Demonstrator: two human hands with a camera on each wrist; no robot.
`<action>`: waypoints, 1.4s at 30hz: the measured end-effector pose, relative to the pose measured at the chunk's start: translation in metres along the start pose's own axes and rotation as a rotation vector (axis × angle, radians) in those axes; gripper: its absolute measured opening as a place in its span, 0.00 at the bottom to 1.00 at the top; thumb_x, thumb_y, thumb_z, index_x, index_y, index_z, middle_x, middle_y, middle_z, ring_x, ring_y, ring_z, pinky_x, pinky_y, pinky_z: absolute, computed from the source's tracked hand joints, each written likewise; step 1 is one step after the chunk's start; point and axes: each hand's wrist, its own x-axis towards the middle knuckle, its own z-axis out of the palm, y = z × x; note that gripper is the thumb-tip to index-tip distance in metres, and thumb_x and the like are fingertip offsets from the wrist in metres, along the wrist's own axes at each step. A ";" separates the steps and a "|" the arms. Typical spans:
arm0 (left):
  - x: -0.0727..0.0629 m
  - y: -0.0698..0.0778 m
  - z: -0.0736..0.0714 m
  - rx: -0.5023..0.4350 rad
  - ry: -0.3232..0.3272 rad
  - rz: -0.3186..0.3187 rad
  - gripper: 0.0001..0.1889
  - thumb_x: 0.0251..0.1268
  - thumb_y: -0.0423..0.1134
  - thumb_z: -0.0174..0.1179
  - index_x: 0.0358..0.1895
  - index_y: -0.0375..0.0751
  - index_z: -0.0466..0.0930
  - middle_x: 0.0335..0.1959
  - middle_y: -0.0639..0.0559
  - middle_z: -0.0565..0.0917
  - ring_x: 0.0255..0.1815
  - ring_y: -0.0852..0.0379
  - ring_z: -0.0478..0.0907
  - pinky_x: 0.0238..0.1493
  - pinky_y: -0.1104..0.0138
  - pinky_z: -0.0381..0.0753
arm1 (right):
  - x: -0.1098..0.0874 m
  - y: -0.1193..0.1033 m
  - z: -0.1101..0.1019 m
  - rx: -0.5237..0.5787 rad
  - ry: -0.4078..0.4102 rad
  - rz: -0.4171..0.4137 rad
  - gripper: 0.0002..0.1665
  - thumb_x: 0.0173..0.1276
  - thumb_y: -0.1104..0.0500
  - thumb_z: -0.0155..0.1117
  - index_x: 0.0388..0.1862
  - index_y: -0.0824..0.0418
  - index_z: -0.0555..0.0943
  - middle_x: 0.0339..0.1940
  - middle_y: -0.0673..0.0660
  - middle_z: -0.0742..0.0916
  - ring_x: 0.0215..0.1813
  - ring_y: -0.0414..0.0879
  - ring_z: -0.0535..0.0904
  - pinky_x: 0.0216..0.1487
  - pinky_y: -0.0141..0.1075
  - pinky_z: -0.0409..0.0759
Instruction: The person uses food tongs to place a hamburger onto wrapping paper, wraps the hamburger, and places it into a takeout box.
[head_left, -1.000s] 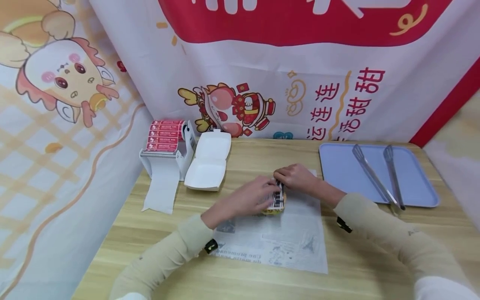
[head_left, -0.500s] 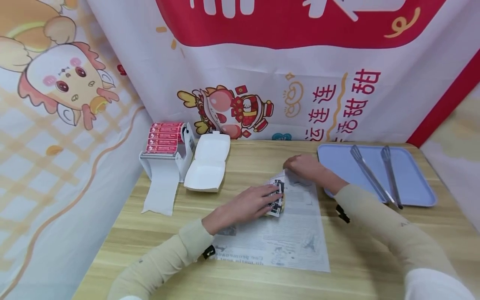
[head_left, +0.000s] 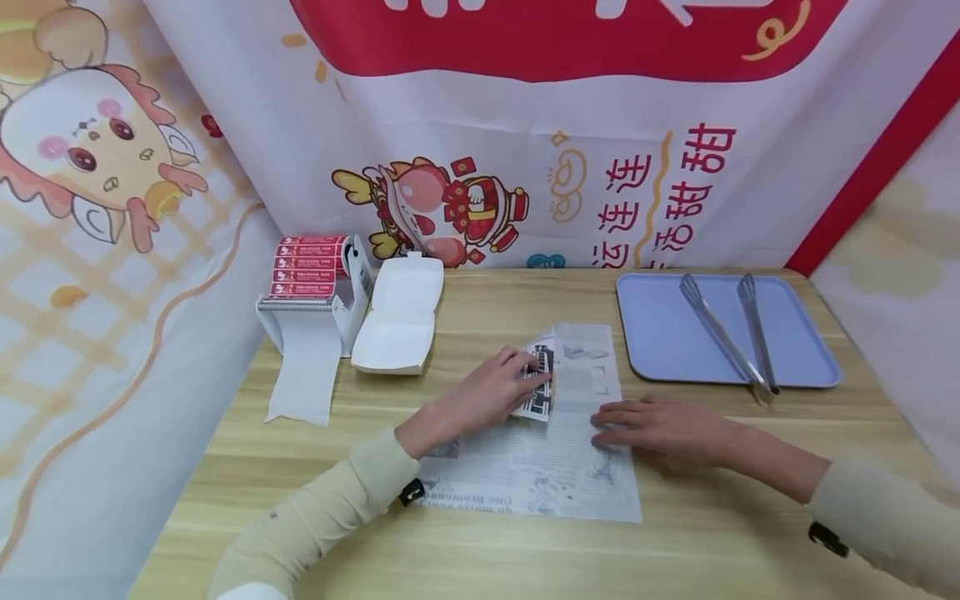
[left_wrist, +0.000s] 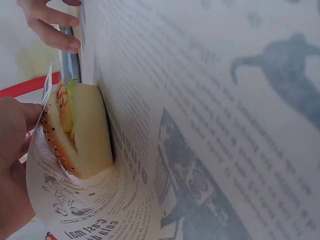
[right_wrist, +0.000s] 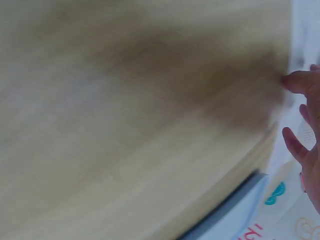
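Note:
A burger (left_wrist: 97, 132) with a seeded bun, lettuce and filling stands out in the left wrist view, resting on a printed paper wrapper (head_left: 510, 471). One side of the wrapper is folded up over the seeded bun, so the head view shows almost none of the burger. My left hand (head_left: 487, 396) lies over that flap with its fingers pressing it against the bun. At the wrapper's right edge is my right hand (head_left: 667, 429), palm down and fingers stretched out, the fingertips right at the paper. Nothing is gripped in it.
An open white clamshell box (head_left: 397, 337) stands behind and left of the wrapper. Left of it is a label dispenser (head_left: 348, 321) with a red roll and a hanging strip. A blue tray (head_left: 660, 350) at the back right holds two metal tongs (head_left: 720, 333).
My right hand has left the paper's far side and come toward me to its right edge. The flap now lies over the burger under my left hand, which stays in place.

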 end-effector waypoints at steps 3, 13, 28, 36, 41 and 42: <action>-0.002 -0.002 -0.001 -0.003 0.000 -0.005 0.22 0.78 0.46 0.52 0.71 0.52 0.71 0.67 0.52 0.72 0.64 0.55 0.65 0.65 0.61 0.73 | 0.000 -0.003 0.008 0.079 0.003 0.065 0.36 0.69 0.55 0.65 0.74 0.39 0.68 0.76 0.50 0.72 0.75 0.54 0.69 0.64 0.59 0.75; -0.003 -0.003 0.000 -0.034 0.009 -0.002 0.22 0.77 0.46 0.52 0.71 0.53 0.71 0.67 0.54 0.71 0.63 0.56 0.66 0.64 0.62 0.73 | 0.021 0.005 0.027 -0.104 0.319 -0.120 0.20 0.82 0.52 0.45 0.62 0.50 0.81 0.58 0.51 0.86 0.61 0.48 0.81 0.54 0.47 0.76; -0.004 -0.004 -0.002 -0.211 0.033 -0.111 0.18 0.72 0.45 0.60 0.61 0.48 0.77 0.63 0.55 0.77 0.67 0.57 0.69 0.71 0.63 0.70 | 0.060 0.009 -0.006 0.083 0.592 0.003 0.08 0.69 0.55 0.65 0.43 0.55 0.88 0.43 0.50 0.90 0.55 0.51 0.80 0.50 0.50 0.65; -0.008 -0.013 -0.001 -0.449 0.065 -0.139 0.15 0.67 0.31 0.61 0.56 0.41 0.83 0.56 0.51 0.76 0.60 0.54 0.69 0.65 0.60 0.74 | 0.090 0.017 -0.024 0.266 0.534 0.145 0.03 0.66 0.59 0.70 0.37 0.54 0.88 0.49 0.53 0.88 0.56 0.49 0.80 0.58 0.52 0.76; -0.010 -0.020 0.001 -0.593 0.083 -0.146 0.23 0.66 0.34 0.63 0.65 0.39 0.75 0.63 0.47 0.77 0.65 0.51 0.71 0.70 0.57 0.71 | 0.106 0.024 -0.029 0.373 0.496 0.196 0.08 0.70 0.57 0.67 0.42 0.57 0.88 0.51 0.54 0.87 0.57 0.48 0.81 0.60 0.48 0.80; -0.010 -0.021 0.001 -0.622 0.088 -0.151 0.25 0.66 0.35 0.63 0.67 0.39 0.73 0.64 0.46 0.76 0.66 0.50 0.72 0.71 0.57 0.70 | 0.109 0.025 -0.029 0.397 0.485 0.215 0.09 0.70 0.56 0.66 0.43 0.57 0.88 0.50 0.54 0.88 0.56 0.48 0.82 0.59 0.48 0.81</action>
